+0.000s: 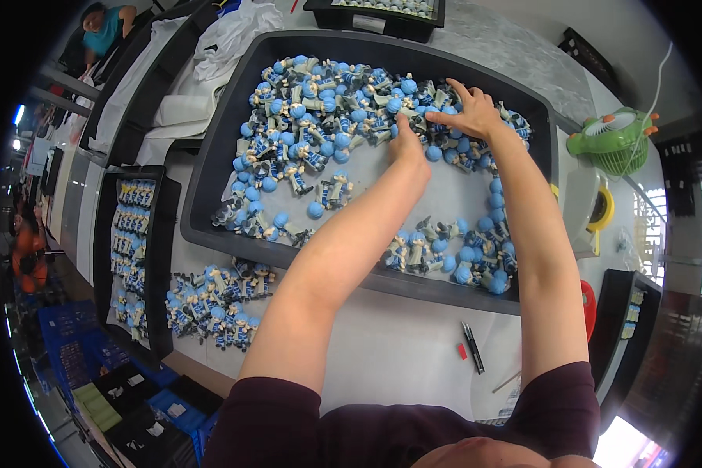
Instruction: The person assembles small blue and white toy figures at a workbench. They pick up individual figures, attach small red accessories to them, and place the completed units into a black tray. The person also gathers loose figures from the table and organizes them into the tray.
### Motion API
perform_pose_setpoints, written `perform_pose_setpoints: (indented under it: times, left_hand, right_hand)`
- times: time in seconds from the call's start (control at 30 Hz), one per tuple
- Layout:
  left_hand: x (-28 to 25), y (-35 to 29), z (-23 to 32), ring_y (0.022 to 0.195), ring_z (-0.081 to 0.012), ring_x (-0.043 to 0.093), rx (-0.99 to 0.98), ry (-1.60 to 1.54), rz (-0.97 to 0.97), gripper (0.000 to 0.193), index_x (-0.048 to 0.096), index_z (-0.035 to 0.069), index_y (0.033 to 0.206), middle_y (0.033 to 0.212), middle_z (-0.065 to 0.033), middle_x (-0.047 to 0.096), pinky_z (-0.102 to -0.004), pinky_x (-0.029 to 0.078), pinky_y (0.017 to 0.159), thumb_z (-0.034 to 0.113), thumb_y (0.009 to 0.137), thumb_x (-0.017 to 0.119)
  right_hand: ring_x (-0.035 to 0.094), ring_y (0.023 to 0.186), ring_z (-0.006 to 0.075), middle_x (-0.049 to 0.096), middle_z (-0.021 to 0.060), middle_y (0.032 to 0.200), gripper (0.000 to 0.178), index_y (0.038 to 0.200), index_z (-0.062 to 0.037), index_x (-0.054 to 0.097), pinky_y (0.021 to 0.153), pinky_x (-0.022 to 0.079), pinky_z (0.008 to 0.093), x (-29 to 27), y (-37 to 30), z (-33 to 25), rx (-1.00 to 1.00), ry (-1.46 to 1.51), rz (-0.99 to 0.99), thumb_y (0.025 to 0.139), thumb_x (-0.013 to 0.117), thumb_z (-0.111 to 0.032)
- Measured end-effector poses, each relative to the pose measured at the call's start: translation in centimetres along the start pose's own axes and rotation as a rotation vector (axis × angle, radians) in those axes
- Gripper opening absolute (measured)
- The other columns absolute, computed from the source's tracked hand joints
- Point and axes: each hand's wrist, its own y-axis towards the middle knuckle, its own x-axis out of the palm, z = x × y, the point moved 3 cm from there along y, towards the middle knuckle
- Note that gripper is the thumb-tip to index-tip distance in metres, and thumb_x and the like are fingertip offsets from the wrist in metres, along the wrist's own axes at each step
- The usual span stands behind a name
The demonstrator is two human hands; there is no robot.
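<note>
A large dark grey tub (210, 187) holds many small figurines (296, 117) with round blue heads and blue-and-grey bodies, heaped mostly along its far side. Over that heap my right hand (476, 115) has its fingers spread, touching figurines near the far wall. Just left of it, my left hand (410, 144) is seen edge-on at the near border of the heap, its visible fingers stretched out. Some of its fingers are hidden, and I see nothing held in either hand. A smaller group of figurines (444, 253) lies along the tub's near right side.
Left of the tub stands a black tray (164, 257) with figurines in rows; a loose pile (214, 304) lies beside it. A black pen (473, 347) is on the table in front. A green fan (616, 140) and yellow tape roll (600, 208) are at the right.
</note>
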Motion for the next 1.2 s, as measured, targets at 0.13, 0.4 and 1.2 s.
perform_pose_setpoints:
  times: [0.13, 0.4, 1.2]
  left_hand:
    - [1.3, -0.8, 0.9, 0.091, -0.0215, 0.061, -0.007, -0.049, 0.021, 0.069, 0.053, -0.006, 0.112, 0.106, -0.0124, 0.060, -0.0323, 0.050, 0.073, 0.056, 0.084, 0.046]
    - [2.0, -0.7, 1.1, 0.095, -0.0238, 0.060, -0.153, -0.101, -0.290, 0.067, 0.047, 0.001, 0.120, 0.115, -0.0126, 0.055, -0.0345, 0.052, 0.074, 0.056, 0.082, 0.049]
    - [3.9, -3.2, -0.7, 0.096, -0.0280, 0.057, 0.021, -0.022, -0.516, 0.045, 0.047, 0.012, 0.112, 0.108, -0.0115, 0.054, -0.0532, 0.048, 0.078, 0.047, 0.083, 0.047]
  right_hand:
    - [0.034, 0.123, 0.0387, 0.040, 0.0216, 0.127, 0.103, 0.134, -0.0281, 0.037, 0.097, 0.034, 0.0475, 0.1, 1.9, 0.7, 0.086, -0.009, -0.092, 0.049, 0.058, -0.081]
    - [0.047, 0.111, 0.0437, 0.040, 0.0256, 0.121, 0.094, 0.131, -0.0272, 0.040, 0.092, 0.041, 0.0435, 0.2, 1.9, 0.0, -0.035, 0.133, -0.154, 0.052, 0.063, -0.073]
    - [0.051, 0.109, 0.0265, 0.055, 0.0126, 0.115, 0.047, 0.107, -0.0092, 0.063, 0.095, 0.038, 0.0327, 0.4, -3.0, 1.5, -0.257, 0.470, 0.300, 0.069, 0.066, -0.036]
